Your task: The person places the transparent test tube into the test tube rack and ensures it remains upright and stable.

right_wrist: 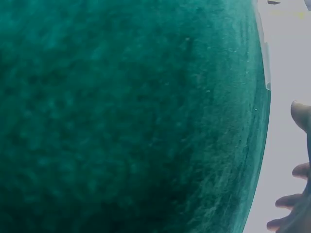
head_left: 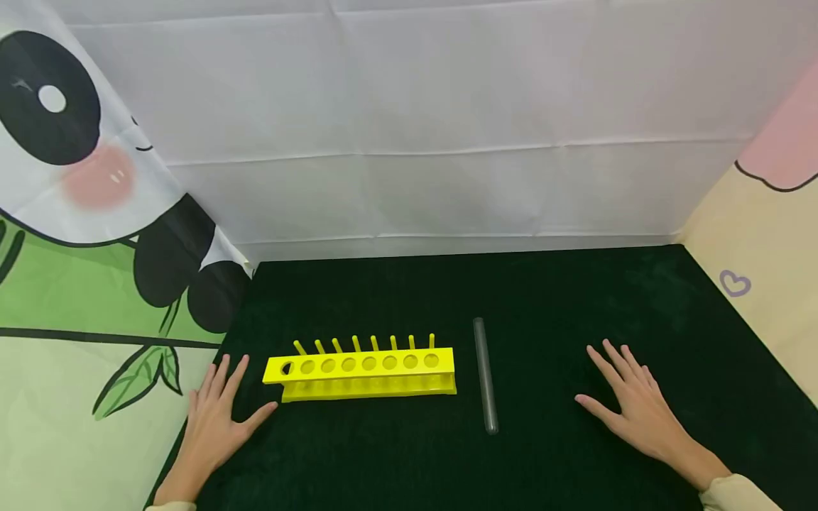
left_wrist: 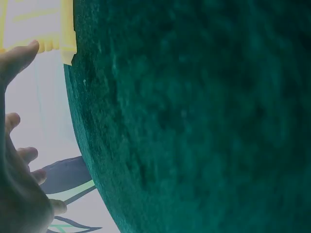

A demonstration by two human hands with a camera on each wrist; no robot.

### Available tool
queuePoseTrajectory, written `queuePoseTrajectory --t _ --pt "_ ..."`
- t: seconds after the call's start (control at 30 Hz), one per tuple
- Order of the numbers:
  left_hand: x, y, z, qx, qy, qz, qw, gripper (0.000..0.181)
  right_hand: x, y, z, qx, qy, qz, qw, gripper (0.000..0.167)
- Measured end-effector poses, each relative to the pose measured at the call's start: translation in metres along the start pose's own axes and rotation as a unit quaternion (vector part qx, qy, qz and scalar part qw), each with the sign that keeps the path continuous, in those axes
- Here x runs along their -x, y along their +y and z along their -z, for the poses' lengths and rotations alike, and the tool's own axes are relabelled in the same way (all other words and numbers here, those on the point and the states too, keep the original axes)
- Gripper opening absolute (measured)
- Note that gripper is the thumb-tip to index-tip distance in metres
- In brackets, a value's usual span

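A yellow test tube rack (head_left: 368, 376) with a row of round holes and several short pegs behind them stands left of centre on the dark green cloth. To its right lies a clear glass tube (head_left: 486, 376), its rounded end towards the front. My left hand (head_left: 214, 426) is flat with spread fingers, its thumb close to the rack's left end. My right hand (head_left: 645, 415) lies to the right of the tube, fingers spread, touching neither object. In the left wrist view the rack (left_wrist: 68, 34) shows past my thumb; in the right wrist view the tube (right_wrist: 267, 68) shows at the cloth's edge.
Dark green cloth (head_left: 396, 461) covers the table. A white creased sheet (head_left: 447, 128) hangs behind it. At the left hangs a cloth with a cartoon print (head_left: 102, 284), and at the right a cream and pink one (head_left: 767, 241).
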State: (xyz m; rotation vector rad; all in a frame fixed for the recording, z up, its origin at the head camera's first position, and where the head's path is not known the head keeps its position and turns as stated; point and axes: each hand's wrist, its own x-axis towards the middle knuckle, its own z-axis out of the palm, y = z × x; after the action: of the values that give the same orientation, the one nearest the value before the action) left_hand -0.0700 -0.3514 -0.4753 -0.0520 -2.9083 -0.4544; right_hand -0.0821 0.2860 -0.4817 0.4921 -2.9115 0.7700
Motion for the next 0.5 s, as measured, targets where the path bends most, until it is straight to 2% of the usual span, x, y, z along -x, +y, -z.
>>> queuePoseTrajectory --t 0.17,0.33,0.5 --pt "0.002 0.002 0.001 0.033 -0.019 0.016 0.9992 0.095 -0.002 -0.003 0.004 -0.034 0.002 -0.010 0.9994 0.078" --pt "0.000 0.005 0.002 0.103 -0.053 0.035 0.9926 0.092 -0.004 -0.007 0.007 -0.052 -0.008 -0.022 0.9984 0.077" --pt "-0.005 0.010 0.004 0.157 -0.051 0.051 0.9849 0.089 -0.007 -0.012 0.010 -0.088 -0.002 -0.025 0.9958 0.071"
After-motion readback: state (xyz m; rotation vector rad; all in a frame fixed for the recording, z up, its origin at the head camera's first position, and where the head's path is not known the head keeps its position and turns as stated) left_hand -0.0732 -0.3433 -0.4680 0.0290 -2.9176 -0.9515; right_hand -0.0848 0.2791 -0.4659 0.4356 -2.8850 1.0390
